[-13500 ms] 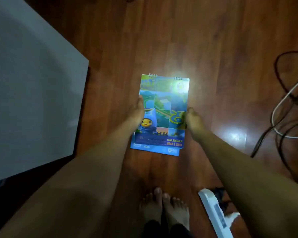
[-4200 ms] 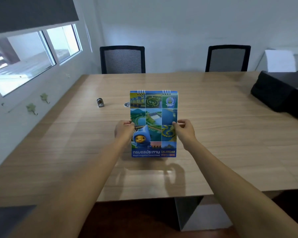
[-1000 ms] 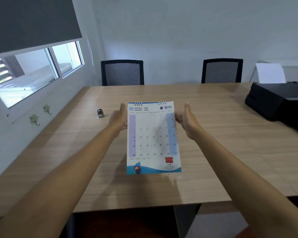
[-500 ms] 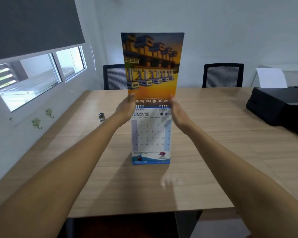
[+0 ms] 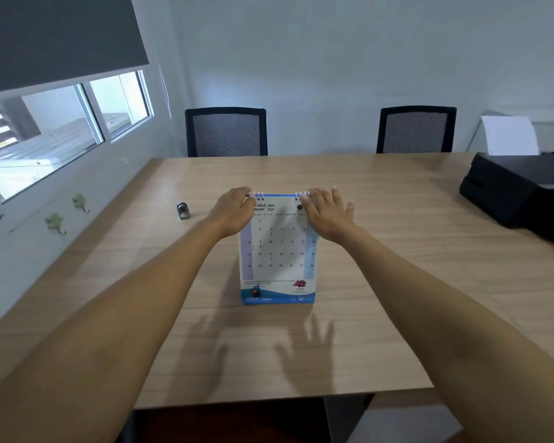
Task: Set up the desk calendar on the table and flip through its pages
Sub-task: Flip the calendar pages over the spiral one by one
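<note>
- The calendar (image 5: 277, 251) stands upright on the table (image 5: 397, 282), near its middle, its foot towards the person; set-up looks done
- It shows a February page, so I judge the flipping begun and most months left to turn
- Left hand (image 5: 234, 209) rests at the top left corner by the spiral; fingers curled over the edge; whether they pinch a page I cannot tell
- Right hand (image 5: 327, 214) lies at the top right corner; fingers spread, flat against the top edge, holding nothing that I can see
- Readable writing: "2569" after Thai script; below it "RUARY 2026", the start hidden by the left hand; dates 1 to 28; "1460" in the blue foot strip; logos there too small to read
</note>
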Available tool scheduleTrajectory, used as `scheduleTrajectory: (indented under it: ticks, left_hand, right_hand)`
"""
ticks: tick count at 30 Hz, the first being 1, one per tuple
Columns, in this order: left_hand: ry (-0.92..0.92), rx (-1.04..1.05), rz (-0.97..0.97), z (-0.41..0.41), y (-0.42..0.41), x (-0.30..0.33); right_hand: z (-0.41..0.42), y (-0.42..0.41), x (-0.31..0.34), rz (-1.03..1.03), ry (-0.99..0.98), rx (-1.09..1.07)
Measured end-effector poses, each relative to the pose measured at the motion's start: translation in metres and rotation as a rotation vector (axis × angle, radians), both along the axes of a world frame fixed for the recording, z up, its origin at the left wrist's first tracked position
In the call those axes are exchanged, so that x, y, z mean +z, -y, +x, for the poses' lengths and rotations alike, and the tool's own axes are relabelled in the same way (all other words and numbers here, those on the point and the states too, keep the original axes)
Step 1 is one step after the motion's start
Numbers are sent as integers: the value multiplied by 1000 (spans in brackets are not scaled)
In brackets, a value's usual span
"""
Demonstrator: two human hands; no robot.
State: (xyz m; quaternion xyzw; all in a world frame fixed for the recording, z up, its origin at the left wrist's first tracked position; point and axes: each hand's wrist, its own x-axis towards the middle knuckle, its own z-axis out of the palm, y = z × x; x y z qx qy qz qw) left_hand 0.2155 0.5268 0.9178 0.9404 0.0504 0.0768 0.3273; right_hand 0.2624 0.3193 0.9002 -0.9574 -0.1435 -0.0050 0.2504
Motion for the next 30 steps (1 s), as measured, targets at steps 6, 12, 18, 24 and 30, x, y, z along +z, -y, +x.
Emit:
scheduleTrajectory:
  ticks: [6,12,18,24,30]
  left_hand:
    - [32,169,-527,-24,17,-11]
    - [-60,137,-834,-47,35,-25]
    - [-118,154,-837,-51,33,-19]
    - [-130,170,-725,-54,32,-7]
    - [-48,387,-695,-51,12,4]
  right_hand:
    - [-6,-4,-21,680,-235,-142]
    - [-17,0,-34,1002,-573,-155]
    - [-31,2,-22,989,-569,-164]
    - [-39,6,-11,836,-547,-182]
    - [-43,21,16,859,-455,-230]
